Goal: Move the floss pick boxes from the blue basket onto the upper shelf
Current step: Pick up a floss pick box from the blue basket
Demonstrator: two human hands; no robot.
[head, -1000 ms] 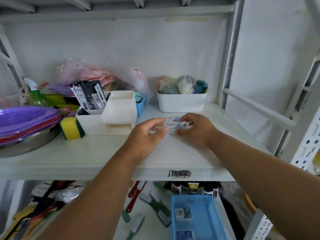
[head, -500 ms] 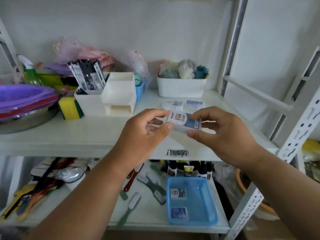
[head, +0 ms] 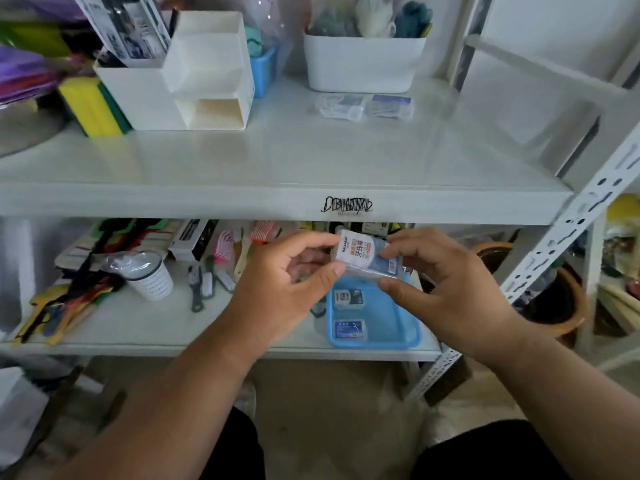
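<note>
Both my hands hold one clear floss pick box (head: 363, 256) with a white and blue label, in front of the lower shelf and above the blue basket (head: 405, 327). My left hand (head: 287, 289) pinches its left end, and my right hand (head: 446, 285) grips its right end. Two more floss pick boxes (head: 348, 297) (head: 349, 329) lie inside the basket. On the upper shelf (head: 277, 157), two floss pick boxes (head: 341, 105) (head: 389, 105) lie side by side in front of a white bin.
The upper shelf carries a white organiser (head: 194, 81), a yellow-green sponge (head: 93, 105) and a white bin of cloths (head: 363, 60). Brushes, combs and a cup (head: 149, 275) crowd the lower shelf's left side. A perforated metal upright (head: 540, 258) stands at right.
My hands have come down from the upper shelf to in front of the lower shelf, still holding one box between them. The view has tilted downward.
</note>
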